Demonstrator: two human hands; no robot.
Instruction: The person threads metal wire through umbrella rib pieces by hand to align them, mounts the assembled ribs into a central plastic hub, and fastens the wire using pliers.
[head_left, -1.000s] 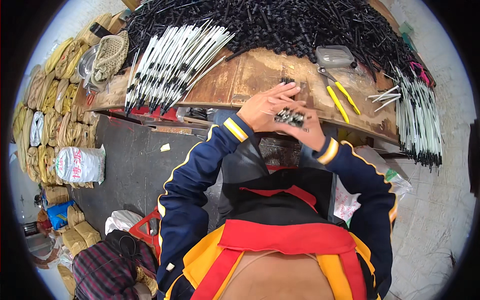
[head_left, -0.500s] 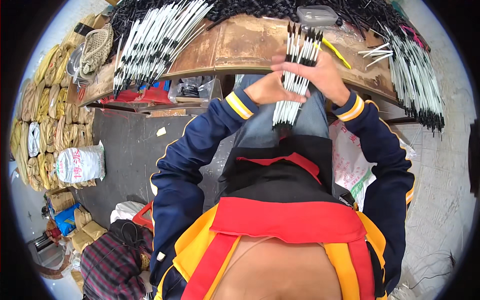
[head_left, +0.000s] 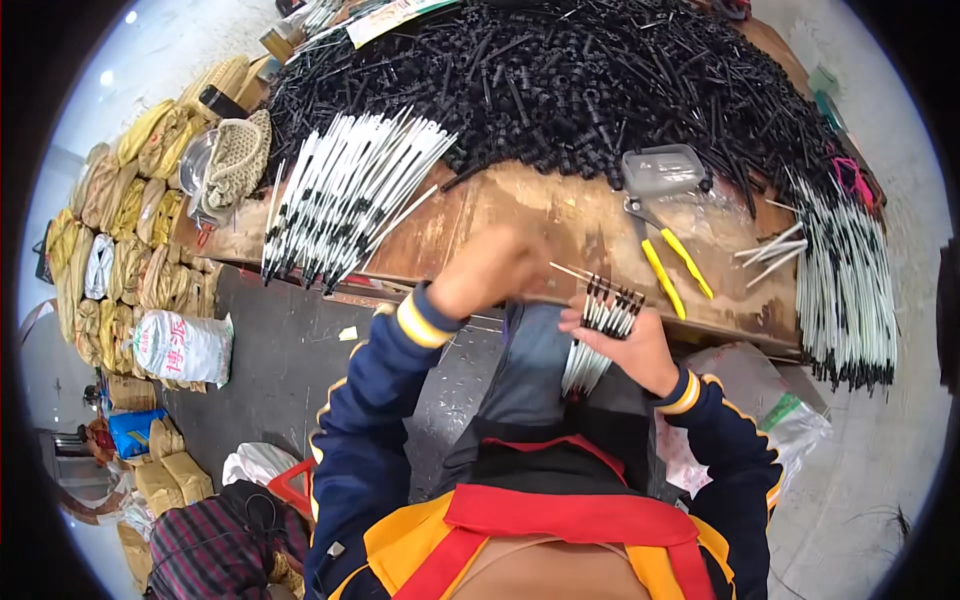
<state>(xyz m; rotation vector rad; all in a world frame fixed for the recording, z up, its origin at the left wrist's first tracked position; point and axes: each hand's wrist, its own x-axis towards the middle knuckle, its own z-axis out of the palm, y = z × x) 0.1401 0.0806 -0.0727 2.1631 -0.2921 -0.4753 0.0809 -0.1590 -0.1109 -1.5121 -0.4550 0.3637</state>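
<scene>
My right hand (head_left: 640, 350) is wrapped round a bundle of thin white rods with black tips (head_left: 590, 362), held over my lap by the table's near edge. The bundle stands close to upright, with its black tips at the top. To its left my left hand (head_left: 492, 268) is raised over the edge of the table, smeared by motion. Its fingers cannot be made out. A single thin pale rod (head_left: 570, 272) lies between that hand and the bundle; whether the hand touches it is unclear.
A large heap of small black plastic parts (head_left: 540, 90) covers the table's far side. White rods are piled at left (head_left: 350, 195) and right (head_left: 845, 290). Yellow-handled pliers (head_left: 665, 262) and a clear plastic box (head_left: 663, 170) lie on the wooden tabletop (head_left: 500, 215). A person in a plaid top (head_left: 225, 545) is at lower left.
My left hand has let go of the bundle and moved left and away from it. The right hand has lowered the bundle nearer my lap. The view now takes in more of the table.
</scene>
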